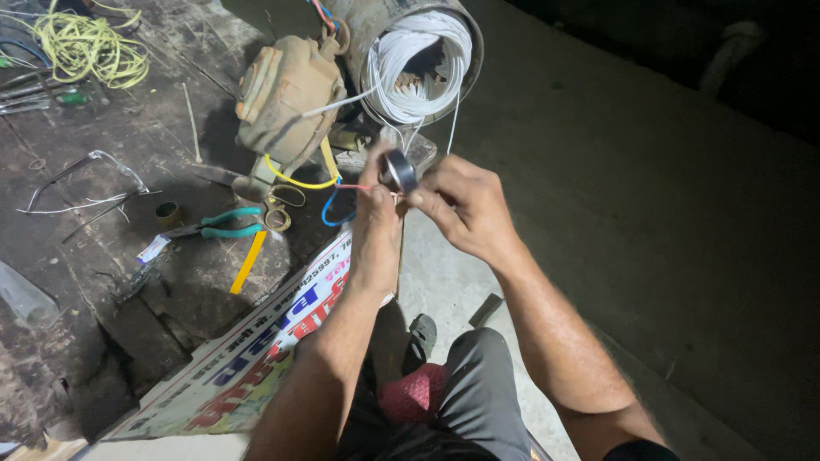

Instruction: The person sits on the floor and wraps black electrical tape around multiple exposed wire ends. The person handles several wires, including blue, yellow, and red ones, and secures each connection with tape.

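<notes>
one head-worn camera looks steeply down from just above the person's forearms, close on the left hand (376, 224) and right hand (461, 205), facing the grimy floor (128, 290) ahead of the knees.

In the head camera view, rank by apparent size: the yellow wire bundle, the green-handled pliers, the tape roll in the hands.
1. yellow wire bundle
2. green-handled pliers
3. tape roll, though it sits nearer the camera, so true size is unsure.

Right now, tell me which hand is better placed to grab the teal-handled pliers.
Left hand: it is on the same side as the teal-handled pliers, and the right hand holds the black tape roll.
</notes>
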